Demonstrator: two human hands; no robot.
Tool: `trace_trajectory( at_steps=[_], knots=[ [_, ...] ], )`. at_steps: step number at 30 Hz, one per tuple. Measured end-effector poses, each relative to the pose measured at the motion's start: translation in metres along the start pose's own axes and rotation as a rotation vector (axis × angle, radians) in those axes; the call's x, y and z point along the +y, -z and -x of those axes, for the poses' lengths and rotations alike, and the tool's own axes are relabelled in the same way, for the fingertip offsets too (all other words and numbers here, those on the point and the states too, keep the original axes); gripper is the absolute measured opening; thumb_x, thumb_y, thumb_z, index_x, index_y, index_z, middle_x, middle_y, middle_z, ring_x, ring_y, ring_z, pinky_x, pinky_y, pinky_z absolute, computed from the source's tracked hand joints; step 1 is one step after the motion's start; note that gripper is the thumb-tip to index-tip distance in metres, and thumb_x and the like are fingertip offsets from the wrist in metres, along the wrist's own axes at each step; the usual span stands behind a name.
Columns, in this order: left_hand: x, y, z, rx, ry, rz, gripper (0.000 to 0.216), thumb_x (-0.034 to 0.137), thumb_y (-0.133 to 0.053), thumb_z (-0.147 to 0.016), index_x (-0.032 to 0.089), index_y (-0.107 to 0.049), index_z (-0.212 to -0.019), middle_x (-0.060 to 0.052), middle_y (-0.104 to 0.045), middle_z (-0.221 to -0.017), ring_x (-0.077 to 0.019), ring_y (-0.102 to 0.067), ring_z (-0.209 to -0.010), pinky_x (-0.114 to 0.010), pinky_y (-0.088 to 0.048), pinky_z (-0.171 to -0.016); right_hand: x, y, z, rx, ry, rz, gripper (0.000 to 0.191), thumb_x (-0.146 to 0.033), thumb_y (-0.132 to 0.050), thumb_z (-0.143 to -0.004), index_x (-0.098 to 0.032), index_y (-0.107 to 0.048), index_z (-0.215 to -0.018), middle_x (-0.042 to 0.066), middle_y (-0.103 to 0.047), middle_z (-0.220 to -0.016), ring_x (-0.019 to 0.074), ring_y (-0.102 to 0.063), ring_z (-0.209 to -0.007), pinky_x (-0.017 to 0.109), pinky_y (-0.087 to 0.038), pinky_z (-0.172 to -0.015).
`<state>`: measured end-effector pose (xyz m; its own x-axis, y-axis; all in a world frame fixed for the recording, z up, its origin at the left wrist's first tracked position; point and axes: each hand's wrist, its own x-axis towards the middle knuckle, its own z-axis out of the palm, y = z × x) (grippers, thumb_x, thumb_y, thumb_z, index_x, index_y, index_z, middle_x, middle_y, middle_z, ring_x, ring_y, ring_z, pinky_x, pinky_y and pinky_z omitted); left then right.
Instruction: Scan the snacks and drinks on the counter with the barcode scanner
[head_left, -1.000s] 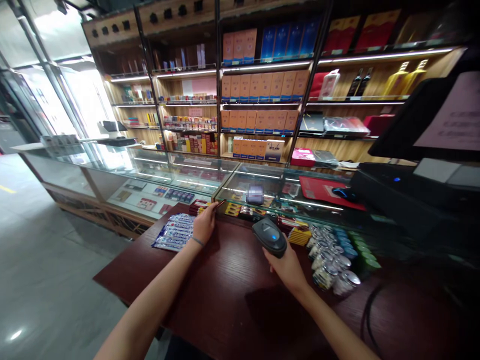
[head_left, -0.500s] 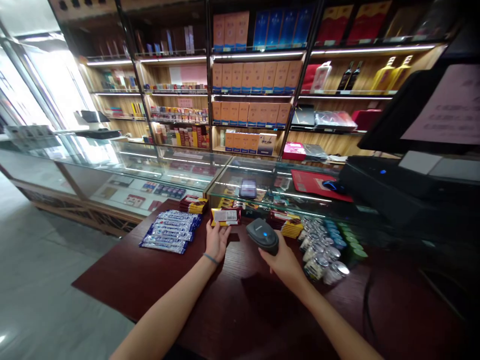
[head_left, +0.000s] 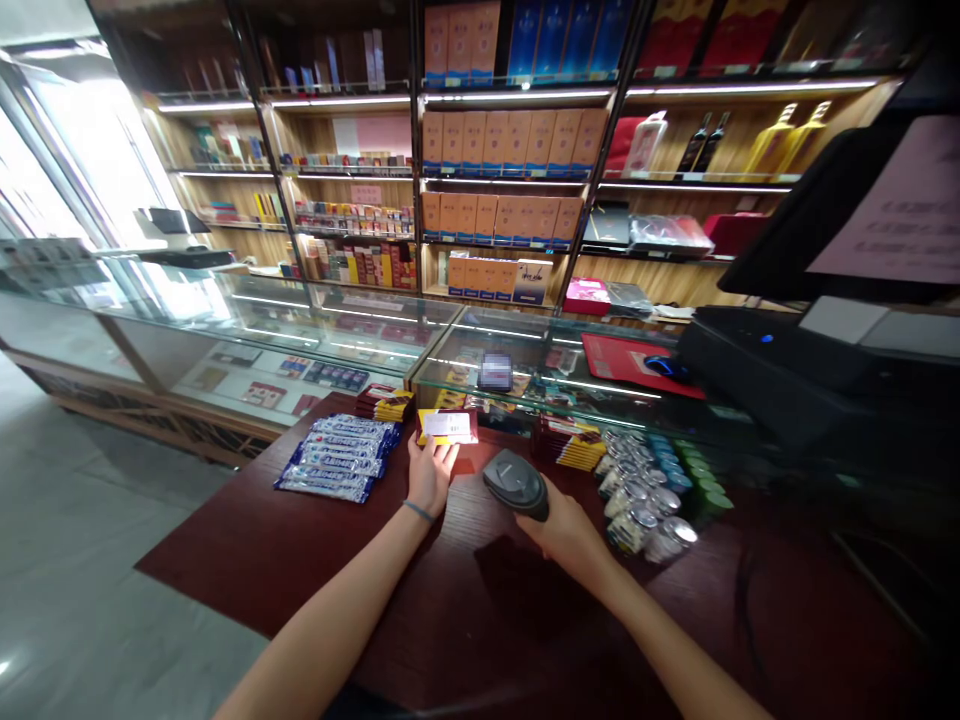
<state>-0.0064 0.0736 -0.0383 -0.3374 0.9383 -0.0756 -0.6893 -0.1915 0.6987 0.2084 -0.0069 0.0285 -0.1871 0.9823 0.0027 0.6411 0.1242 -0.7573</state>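
Observation:
My left hand (head_left: pixel 430 478) grips the lower edge of a red and yellow chocolate bar (head_left: pixel 448 427), its white label and barcode turned toward me. My right hand (head_left: pixel 564 522) is wrapped round the handle of a black barcode scanner (head_left: pixel 515 484), whose head points at the bar from a short way off. Light falls on the wrapper and on the fingers of my left hand. Behind that hand lies a stack of similar bars (head_left: pixel 388 403); a second stack (head_left: pixel 571 442) sits beyond the scanner, to its right.
Blue and silver wrapped sticks (head_left: pixel 341 458) lie in a row at the left of the dark table (head_left: pixel 450 620). Several small cans (head_left: pixel 637 500) stand on the right. A glass display case (head_left: pixel 360 330) borders the far edge. A black monitor (head_left: pixel 795 220) looms at right.
The scanner has shifted slightly left and down, and its blue light no longer shows. The chocolate bar's label is now brightly lit. Both hands keep their hold.

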Motion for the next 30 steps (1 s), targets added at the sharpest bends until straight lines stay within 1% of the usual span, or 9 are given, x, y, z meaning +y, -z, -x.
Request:
trace_trajectory(
  at_steps=[4, 8, 14, 17, 20, 21, 24, 26, 30],
  knots=[
    [0.001, -0.001, 0.001, 0.021, 0.031, 0.041, 0.032, 0.023, -0.051, -0.100, 0.037, -0.045, -0.128, -0.004, -0.064, -0.132, -0.0134, -0.071, -0.109, -0.041, -0.055, -0.105, -0.002, 0.001, 0.001, 0.031, 0.016, -0.066, 0.025, -0.029, -0.063, -0.079, -0.027, -0.057, -0.103, -0.005, -0.068, -0.063, 0.0159, -0.056, -0.038, 0.025, -0.037, -0.046],
    [-0.001, 0.001, -0.002, 0.037, 0.026, 0.027, 0.031, 0.025, -0.054, -0.099, 0.036, -0.046, -0.127, -0.004, -0.067, -0.128, -0.0134, -0.072, -0.105, -0.040, -0.056, -0.102, -0.004, 0.003, 0.001, 0.071, 0.032, -0.104, 0.026, -0.028, -0.065, -0.077, -0.028, -0.053, -0.100, -0.006, -0.067, -0.063, 0.0157, -0.056, -0.039, 0.024, -0.036, -0.046],
    [-0.007, 0.007, -0.006, -0.023, -0.009, -0.036, 0.033, 0.031, -0.063, -0.095, 0.035, -0.046, -0.123, -0.003, -0.068, -0.124, -0.0154, -0.072, -0.105, -0.044, -0.055, -0.103, -0.002, 0.007, -0.002, 0.080, 0.020, -0.070, 0.032, -0.026, -0.068, -0.076, -0.029, -0.054, -0.105, -0.006, -0.068, -0.065, 0.0150, -0.057, -0.039, 0.022, -0.036, -0.046],
    [-0.008, 0.007, -0.005, -0.068, -0.060, -0.092, 0.033, 0.030, -0.064, -0.093, 0.034, -0.048, -0.121, -0.003, -0.068, -0.122, -0.0148, -0.071, -0.106, -0.044, -0.055, -0.104, -0.001, 0.016, -0.004, 0.104, 0.034, -0.091, 0.034, -0.027, -0.070, -0.077, -0.028, -0.054, -0.107, -0.004, -0.072, -0.072, 0.0129, -0.056, -0.039, 0.021, -0.038, -0.045],
    [-0.006, 0.003, -0.005, -0.076, -0.089, -0.125, 0.039, 0.025, -0.067, -0.089, 0.033, -0.048, -0.122, -0.002, -0.068, -0.118, -0.0142, -0.071, -0.104, -0.043, -0.055, -0.104, -0.004, 0.034, -0.006, 0.164, 0.064, -0.168, 0.039, -0.031, -0.071, -0.078, -0.027, -0.055, -0.113, 0.000, -0.076, -0.086, 0.0106, -0.055, -0.038, 0.021, -0.039, -0.041],
    [-0.004, 0.001, -0.005, -0.077, -0.090, -0.128, 0.041, 0.024, -0.068, -0.087, 0.033, -0.048, -0.122, -0.002, -0.068, -0.117, -0.0141, -0.071, -0.103, -0.043, -0.055, -0.103, -0.005, 0.041, -0.006, 0.173, 0.069, -0.200, 0.042, -0.032, -0.070, -0.079, -0.026, -0.055, -0.118, 0.000, -0.075, -0.086, 0.0105, -0.055, -0.037, 0.021, -0.040, -0.040],
    [0.001, -0.010, -0.006, -0.107, -0.097, -0.141, 0.044, 0.023, -0.073, -0.085, 0.030, -0.049, -0.121, -0.003, -0.069, -0.116, -0.0146, -0.071, -0.102, -0.042, -0.056, -0.101, -0.007, 0.067, -0.004, 0.197, 0.059, -0.283, 0.054, -0.038, -0.067, -0.082, -0.024, -0.048, -0.130, -0.007, -0.066, -0.064, 0.0135, -0.055, -0.034, 0.022, -0.041, -0.037],
    [0.003, -0.021, -0.008, -0.141, -0.123, -0.171, 0.044, 0.027, -0.076, -0.083, 0.028, -0.049, -0.118, -0.004, -0.069, -0.116, -0.0156, -0.071, -0.103, -0.041, -0.057, -0.099, -0.008, 0.085, -0.002, 0.242, 0.050, -0.314, 0.051, -0.042, -0.068, -0.082, -0.024, -0.047, -0.125, -0.012, -0.058, -0.052, 0.0143, -0.054, -0.032, 0.021, -0.039, -0.035],
    [0.000, -0.053, -0.019, -0.200, -0.182, -0.302, 0.040, 0.039, -0.079, -0.079, 0.021, -0.055, -0.106, -0.005, -0.072, -0.105, -0.0168, -0.072, -0.093, -0.036, -0.058, -0.090, -0.005, 0.120, 0.005, 0.327, 0.055, -0.470, 0.040, -0.046, -0.071, -0.080, -0.026, -0.050, -0.107, -0.012, -0.055, -0.048, 0.0132, -0.049, -0.031, 0.021, -0.037, -0.032]
  ],
)
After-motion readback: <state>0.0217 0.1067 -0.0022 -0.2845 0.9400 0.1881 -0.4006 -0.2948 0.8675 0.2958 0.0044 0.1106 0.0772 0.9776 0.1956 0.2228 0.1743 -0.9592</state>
